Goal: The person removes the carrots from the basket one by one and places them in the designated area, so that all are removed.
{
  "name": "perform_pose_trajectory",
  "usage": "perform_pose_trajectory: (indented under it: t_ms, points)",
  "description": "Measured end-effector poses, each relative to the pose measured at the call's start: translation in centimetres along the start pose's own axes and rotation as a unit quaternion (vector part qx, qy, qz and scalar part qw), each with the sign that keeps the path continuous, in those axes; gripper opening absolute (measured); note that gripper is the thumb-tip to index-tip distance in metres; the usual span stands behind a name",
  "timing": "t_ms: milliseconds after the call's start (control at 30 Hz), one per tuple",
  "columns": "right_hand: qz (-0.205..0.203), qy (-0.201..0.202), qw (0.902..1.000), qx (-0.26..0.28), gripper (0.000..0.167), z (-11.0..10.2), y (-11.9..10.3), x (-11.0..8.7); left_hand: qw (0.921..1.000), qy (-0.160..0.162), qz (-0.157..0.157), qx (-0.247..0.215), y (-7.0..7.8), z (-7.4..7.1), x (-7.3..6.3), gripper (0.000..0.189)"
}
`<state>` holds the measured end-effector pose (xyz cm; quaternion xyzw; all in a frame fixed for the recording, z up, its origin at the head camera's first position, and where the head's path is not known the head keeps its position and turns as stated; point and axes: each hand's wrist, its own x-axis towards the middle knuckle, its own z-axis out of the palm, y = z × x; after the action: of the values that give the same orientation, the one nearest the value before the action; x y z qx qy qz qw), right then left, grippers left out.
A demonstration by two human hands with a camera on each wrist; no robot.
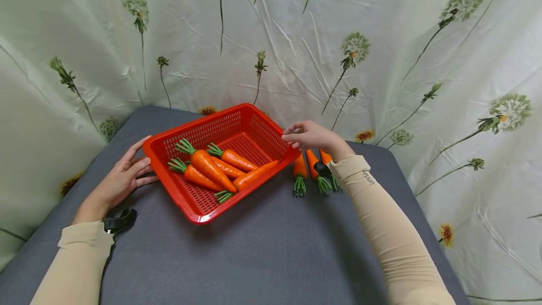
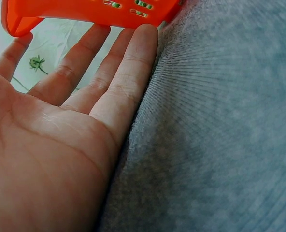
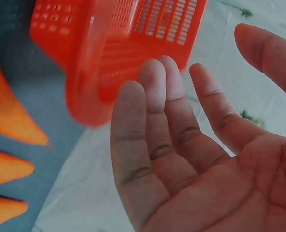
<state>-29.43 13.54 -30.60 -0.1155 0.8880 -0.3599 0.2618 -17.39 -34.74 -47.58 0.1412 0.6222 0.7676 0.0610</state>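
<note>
I log the red basket (image 1: 175, 183), with carrots (image 1: 209, 168) inside, between the hands. Left hand (image 1: 123, 178): fingers spread, tips touching its end. Right hand (image 1: 313, 135): fingers loosely bent beside the opposite rim; contact I cannot tell. Grey counter (image 1: 262, 248); floral fabric (image 1: 296, 60) behind.

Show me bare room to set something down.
Free: the grey tabletop bordered by the red basket and both sleeves; also the basket's far-right floor. Crowded: its left and near parts, holding carrots; three loose carrots by the right hand.
</note>
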Motion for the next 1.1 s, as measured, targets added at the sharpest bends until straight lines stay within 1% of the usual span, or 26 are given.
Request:
perform_pose_trajectory:
  t_ms: [133, 233, 300, 467, 567, 700, 800, 900, 1000, 1100]
  points:
    - [0.002, -0.016, 0.9993, -0.033, 0.040, 1.1, -1.1, 0.7, 0.9999, 0.006, -0.007, 0.008, 0.0, 0.1, 0.0, 0.065]
    - [0.018, -0.031, 0.9978, -0.055, 0.039, 1.8, -1.7, 1.4, 0.9998, 0.011, -0.012, 0.013, 0.1, 0.1, 0.0, 0.066]
    - [0.029, -0.042, 0.9961, -0.072, 0.038, 2.1, -2.0, 1.8, 0.9997, 0.015, -0.014, 0.016, 0.1, 0.2, 0.0, 0.066]
    - [0.033, -0.070, 0.9896, -0.121, 0.035, 2.8, -2.5, 2.4, 0.9994, 0.020, -0.017, 0.021, 0.1, 0.2, 0.0, 0.067]
    - [0.041, -0.085, 0.9871, -0.130, 0.040, 3.1, -3.0, 2.6, 0.9993, 0.022, -0.018, 0.024, 0.1, 0.2, 0.0, 0.067]
    - [0.050, -0.099, 0.9861, -0.124, 0.043, 3.6, -3.5, 3.0, 0.9992, 0.023, -0.020, 0.024, 0.2, 0.2, 0.0, 0.067]
    - [0.040, -0.108, 0.9859, -0.121, 0.040, 4.4, -4.1, 3.3, 0.9995, 0.022, -0.017, 0.017, 0.3, 0.2, 0.0, 0.067]
    - [0.020, -0.113, 0.9868, -0.114, 0.040, 5.3, -4.7, 3.7, 0.9997, 0.018, -0.013, 0.011, 0.3, 0.2, 0.0, 0.067]
    - [-0.021, -0.108, 0.9858, -0.127, 0.044, 6.3, -5.3, 4.3, 0.9998, 0.014, -0.010, 0.008, 0.3, 0.2, 0.0, 0.067]
    - [-0.075, -0.099, 0.9804, -0.153, 0.048, 7.2, -6.1, 4.7, 0.9999, 0.009, -0.004, 0.004, 0.2, 0.2, 0.0, 0.067]
